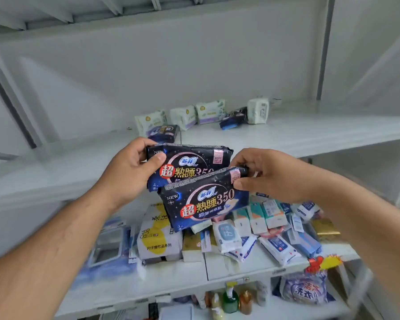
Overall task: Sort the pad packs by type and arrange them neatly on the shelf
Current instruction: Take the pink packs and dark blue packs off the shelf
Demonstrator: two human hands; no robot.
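A: What is being held on the left?

B: A dark pad pack is being gripped at its left end by the left hand, with the thumb pressed on the front and the fingers curled round the back. It is being held upright in front of the white shelf.

A: And to the right?

B: A second dark pack of the same print is being pinched at its upper right corner by the right hand, between thumb and curled fingers. It is being held lower and nearer, overlapping the first pack's bottom edge.

A: What is lying on the shelf behind?

B: At the left a dark pack is lying just before a pale pack. Two more pale packs are being kept beside it, then another dark pack, then a white pack standing on end.

A: And beneath?

B: Mixed wipes and packets are lying jumbled on the lower shelf.
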